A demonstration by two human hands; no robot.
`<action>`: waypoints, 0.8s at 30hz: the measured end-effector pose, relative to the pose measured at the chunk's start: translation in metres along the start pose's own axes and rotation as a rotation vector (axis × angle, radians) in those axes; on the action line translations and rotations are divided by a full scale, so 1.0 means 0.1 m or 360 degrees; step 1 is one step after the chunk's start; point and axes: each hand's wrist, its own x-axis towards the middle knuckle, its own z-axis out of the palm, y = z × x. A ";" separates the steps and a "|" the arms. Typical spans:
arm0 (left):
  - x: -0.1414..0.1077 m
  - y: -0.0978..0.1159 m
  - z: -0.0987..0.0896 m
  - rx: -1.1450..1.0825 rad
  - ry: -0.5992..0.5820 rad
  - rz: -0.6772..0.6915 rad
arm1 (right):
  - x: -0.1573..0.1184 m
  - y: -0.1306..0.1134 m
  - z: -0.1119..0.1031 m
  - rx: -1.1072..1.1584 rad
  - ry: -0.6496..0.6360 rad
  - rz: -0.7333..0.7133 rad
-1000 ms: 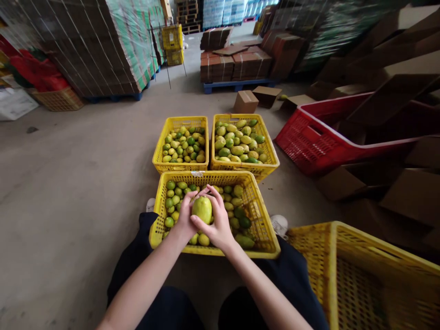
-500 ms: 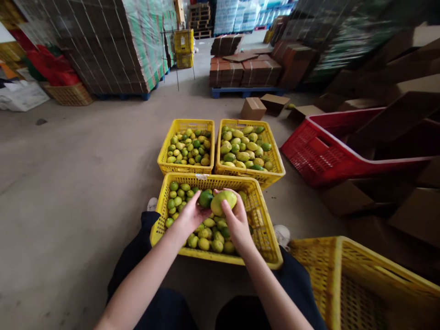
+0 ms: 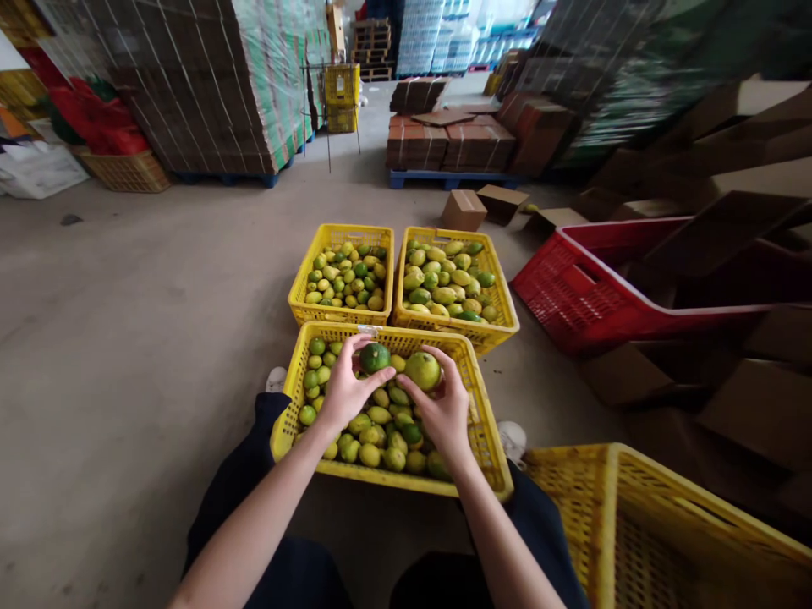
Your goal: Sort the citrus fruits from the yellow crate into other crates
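Observation:
My left hand [image 3: 346, 387] holds a dark green lemon [image 3: 375, 359] between thumb and fingers. In my right hand [image 3: 447, 409] is a larger yellow-green lemon [image 3: 422, 370], gripped from the right side. Both hands are close together, the two fruits a short gap apart, over a yellow plastic crate [image 3: 480, 423] between my legs. Many yellow and green lemons [image 3: 379, 414] lie in this crate, partly hidden by my hands and forearms.
Beyond it, a left yellow crate [image 3: 339, 316] and a right yellow crate [image 3: 453, 332] hold more lemons. A red crate [image 3: 551, 296] with cardboard stands to the right. Another yellow crate [image 3: 574, 507] is by my right leg. Flattened cartons [image 3: 479, 142] lie on a pallet ahead.
My hands have drawn slightly apart, each keeping its lemon. Both fruits have been turned, the right one now showing an end. The view has shifted slightly.

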 end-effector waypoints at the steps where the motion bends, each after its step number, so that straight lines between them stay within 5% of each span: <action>1: 0.00 -0.02 0.00 0.0033 -0.0018 0.0024 | 0.00 0.01 -0.01 -0.0011 0.0022 -0.0023; 7: 0.03 -0.12 0.00 0.0211 -0.0231 0.0153 | 0.00 0.05 0.00 0.0035 0.0021 -0.0042; 15: 0.04 -0.13 -0.04 0.0417 -0.0199 0.0292 | 0.04 0.02 -0.03 0.0065 -0.0145 -0.0035; 19: 0.03 -0.05 -0.06 0.0363 -0.0135 0.0133 | 0.07 0.01 -0.06 0.0231 -0.0161 0.0103; 24: 0.05 0.07 -0.06 -0.0087 -0.0168 -0.0292 | 0.05 -0.04 -0.04 0.0806 -0.0220 0.0673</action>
